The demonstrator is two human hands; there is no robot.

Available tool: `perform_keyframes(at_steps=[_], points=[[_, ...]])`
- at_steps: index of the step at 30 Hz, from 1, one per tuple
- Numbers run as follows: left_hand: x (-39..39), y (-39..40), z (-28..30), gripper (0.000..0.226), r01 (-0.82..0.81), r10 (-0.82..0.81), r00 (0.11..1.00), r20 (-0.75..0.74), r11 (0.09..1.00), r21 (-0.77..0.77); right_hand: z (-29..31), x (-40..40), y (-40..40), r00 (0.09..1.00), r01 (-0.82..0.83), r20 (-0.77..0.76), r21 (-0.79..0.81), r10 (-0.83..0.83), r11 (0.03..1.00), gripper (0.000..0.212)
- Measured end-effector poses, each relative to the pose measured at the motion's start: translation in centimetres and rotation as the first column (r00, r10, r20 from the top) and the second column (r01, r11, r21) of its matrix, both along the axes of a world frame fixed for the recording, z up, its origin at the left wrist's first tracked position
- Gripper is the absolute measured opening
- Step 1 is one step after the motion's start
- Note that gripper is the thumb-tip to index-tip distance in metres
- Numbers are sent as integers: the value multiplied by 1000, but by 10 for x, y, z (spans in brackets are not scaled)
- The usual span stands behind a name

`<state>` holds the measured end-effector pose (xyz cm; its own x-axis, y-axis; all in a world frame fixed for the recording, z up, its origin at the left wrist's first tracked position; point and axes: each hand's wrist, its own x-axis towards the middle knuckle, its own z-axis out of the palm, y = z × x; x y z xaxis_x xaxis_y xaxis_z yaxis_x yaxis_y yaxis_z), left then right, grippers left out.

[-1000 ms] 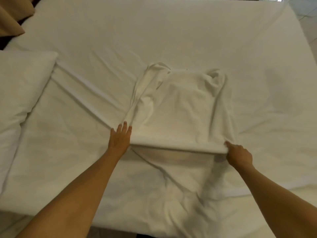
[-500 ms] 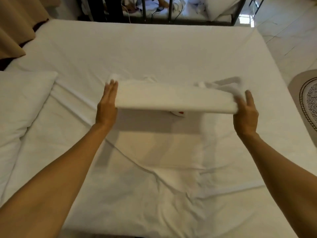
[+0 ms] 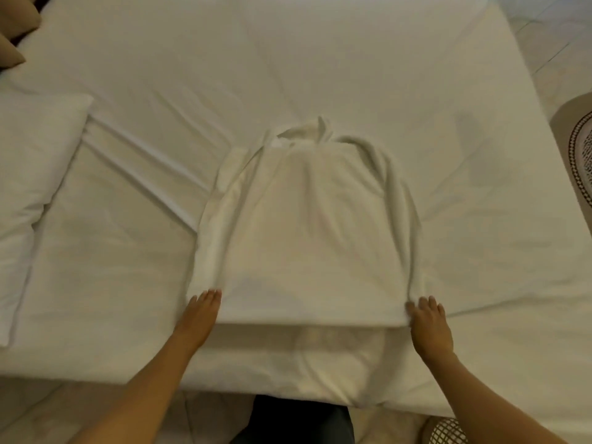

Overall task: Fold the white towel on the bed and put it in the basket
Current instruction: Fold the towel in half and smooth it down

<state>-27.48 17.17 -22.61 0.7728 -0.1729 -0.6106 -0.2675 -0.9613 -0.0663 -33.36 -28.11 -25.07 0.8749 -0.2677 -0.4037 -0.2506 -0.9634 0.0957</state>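
Note:
The white towel (image 3: 307, 238) lies in a folded, roughly square shape in the middle of the bed (image 3: 320, 59). Its far end is bunched and rumpled. Its near edge sits slightly raised, with a shadow under it. My left hand (image 3: 199, 317) is at the near left corner, fingers straight and together on the cloth. My right hand (image 3: 429, 330) grips the near right corner, fingers on top. A woven lattice basket (image 3: 446, 431) shows only partly on the floor at the bottom right, below the bed's edge.
A white pillow (image 3: 35, 174) lies on the left of the bed. A tan curtain (image 3: 14, 30) hangs at the top left. On the tiled floor to the right is a patterned round rug (image 3: 581, 155). My dark trousers (image 3: 301, 421) press against the bed's near edge.
Half a second ago both hands held the towel up over the bed. Now it lies flat, closer to me, with my hands at its near corners.

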Motion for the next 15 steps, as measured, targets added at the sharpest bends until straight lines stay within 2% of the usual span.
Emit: perform_keyframes(at_steps=[3,6,11,15], points=[[-30,1,-2,64,26,-22,997,-80,999,48,-5,-29,5,998,12,-66,27,-10,1000,47],[-29,-3,-3,65,3,7,994,-105,996,90,1,-32,10,997,-9,-80,35,12,999,52],[-3,-5,-7,67,-39,39,998,-42,999,7,10,-12,9,982,-49,-176,92,65,995,64],[4,-4,-7,63,-64,63,997,-46,998,-22,15,-4,1,980,-27,-191,113,49,993,60]])
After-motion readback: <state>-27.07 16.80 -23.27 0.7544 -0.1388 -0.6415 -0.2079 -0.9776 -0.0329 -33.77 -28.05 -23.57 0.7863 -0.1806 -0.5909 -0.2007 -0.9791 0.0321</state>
